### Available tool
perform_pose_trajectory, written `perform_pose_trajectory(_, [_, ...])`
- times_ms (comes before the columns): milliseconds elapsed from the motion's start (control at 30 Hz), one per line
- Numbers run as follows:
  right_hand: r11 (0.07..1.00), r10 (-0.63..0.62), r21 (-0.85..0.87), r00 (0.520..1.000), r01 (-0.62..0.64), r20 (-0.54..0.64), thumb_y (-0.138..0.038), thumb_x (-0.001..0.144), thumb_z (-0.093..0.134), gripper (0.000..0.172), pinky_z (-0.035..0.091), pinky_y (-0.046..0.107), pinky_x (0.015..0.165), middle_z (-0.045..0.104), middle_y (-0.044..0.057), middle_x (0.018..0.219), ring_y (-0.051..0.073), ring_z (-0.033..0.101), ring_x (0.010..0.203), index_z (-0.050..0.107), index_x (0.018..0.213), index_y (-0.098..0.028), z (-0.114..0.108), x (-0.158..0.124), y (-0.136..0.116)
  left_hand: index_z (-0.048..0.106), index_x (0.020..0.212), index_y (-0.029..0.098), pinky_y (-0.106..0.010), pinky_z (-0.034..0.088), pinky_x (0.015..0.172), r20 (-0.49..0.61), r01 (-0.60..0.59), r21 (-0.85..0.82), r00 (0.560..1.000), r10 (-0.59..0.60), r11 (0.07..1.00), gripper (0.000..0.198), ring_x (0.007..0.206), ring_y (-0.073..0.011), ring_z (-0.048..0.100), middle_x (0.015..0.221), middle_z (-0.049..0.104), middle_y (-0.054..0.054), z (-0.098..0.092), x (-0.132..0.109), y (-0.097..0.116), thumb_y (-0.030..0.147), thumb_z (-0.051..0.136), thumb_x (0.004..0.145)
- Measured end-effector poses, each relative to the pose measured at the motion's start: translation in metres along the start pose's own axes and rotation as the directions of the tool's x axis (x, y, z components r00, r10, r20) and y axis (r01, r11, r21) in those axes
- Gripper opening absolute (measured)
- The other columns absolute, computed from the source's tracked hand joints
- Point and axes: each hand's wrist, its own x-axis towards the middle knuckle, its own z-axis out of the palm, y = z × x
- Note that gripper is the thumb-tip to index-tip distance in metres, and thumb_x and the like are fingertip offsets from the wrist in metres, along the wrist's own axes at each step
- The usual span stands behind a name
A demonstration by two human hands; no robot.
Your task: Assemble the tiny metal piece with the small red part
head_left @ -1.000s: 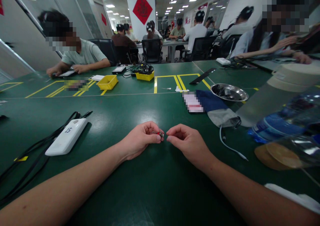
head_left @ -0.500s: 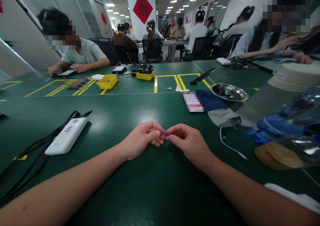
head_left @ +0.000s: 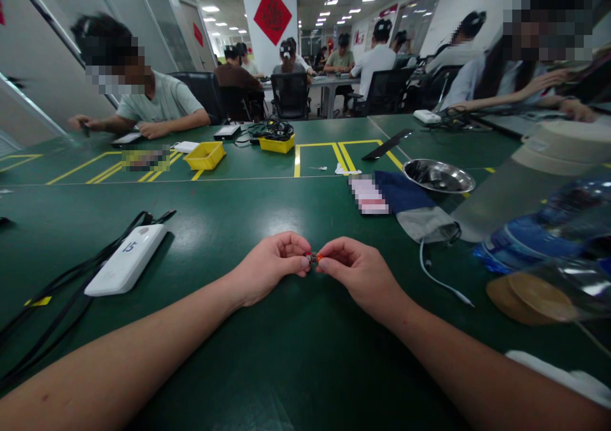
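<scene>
Between my two hands is a small metallic piece with red or orange ends [head_left: 313,258], too small for its kind to show. My left hand [head_left: 279,259] pinches its left side between thumb and fingers. From the right, my right hand [head_left: 356,262] grips its orange end with thumb and forefinger. The fingertips of both hands almost meet, above the green table [head_left: 267,367]. My fingers cover most of the piece.
Left lies a white power bank [head_left: 128,259] with black cables. A phone [head_left: 369,194], a blue and grey pouch [head_left: 410,202], a metal bowl [head_left: 439,175] and bottles [head_left: 529,227] stand on the right. Yellow trays [head_left: 205,156] sit farther back. Co-workers sit across the table.
My left fingers have shifted slightly on the small piece, and more of its red and orange ends shows now. The co-worker on the left has moved a hand outward.
</scene>
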Motion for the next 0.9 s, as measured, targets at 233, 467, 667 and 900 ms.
perform_pose_trajectory(233, [1.000, 0.011, 0.003, 1.000, -0.011, 0.001, -0.026, 0.079, 0.070, 0.011, 0.054, 0.030, 0.071, 0.070, 0.001, 0.079, 0.016, 0.069, 0.073, 0.066, 0.086, -0.018, 0.0004, 0.0005, 0.0001, 0.061, 0.092, 0.013, -0.021, 0.044, 0.059, -0.007, -0.008, 0.037, 1.000, 0.008, 0.999, 0.020, 0.061, -0.0079, 0.055, 0.074, 0.064, -0.001, -0.0009, -0.0004, 0.0005, 0.023, 0.072, 0.080])
perform_pose_trajectory(467, [0.998, 0.014, -0.060, 1.000, -0.015, -0.014, -0.025, 0.076, 0.073, 0.012, 0.052, 0.029, 0.069, 0.071, 0.001, 0.079, 0.016, 0.066, 0.072, 0.067, 0.085, -0.019, -0.0002, 0.0000, -0.0011, 0.061, 0.091, 0.014, -0.021, 0.042, 0.060, 0.014, -0.033, 0.050, 0.999, 0.032, 0.998, 0.022, 0.063, -0.0082, 0.055, 0.075, 0.063, 0.000, -0.0004, -0.0011, 0.0012, 0.021, 0.075, 0.076])
perform_pose_trajectory(667, [0.999, 0.009, -0.037, 1.000, -0.010, -0.017, -0.026, 0.077, 0.072, 0.013, 0.052, 0.031, 0.072, 0.071, 0.002, 0.082, 0.016, 0.067, 0.075, 0.067, 0.087, -0.019, 0.0001, -0.0009, 0.0004, 0.060, 0.091, 0.014, -0.021, 0.043, 0.060, 0.021, -0.034, 0.075, 0.999, 0.032, 0.997, 0.023, 0.066, -0.0091, 0.055, 0.077, 0.062, 0.000, 0.0002, -0.0009, 0.0019, 0.021, 0.076, 0.075])
perform_pose_trajectory(900, [0.996, 0.022, -0.083, 0.999, -0.024, -0.024, -0.024, 0.077, 0.072, 0.011, 0.051, 0.029, 0.067, 0.071, 0.001, 0.079, 0.016, 0.066, 0.072, 0.068, 0.086, -0.019, -0.0007, -0.0004, -0.0022, 0.060, 0.091, 0.014, -0.022, 0.043, 0.061, 0.023, -0.031, 0.100, 0.999, 0.029, 0.994, 0.023, 0.067, -0.0092, 0.055, 0.079, 0.062, 0.000, 0.0015, -0.0016, 0.0038, 0.020, 0.076, 0.074])
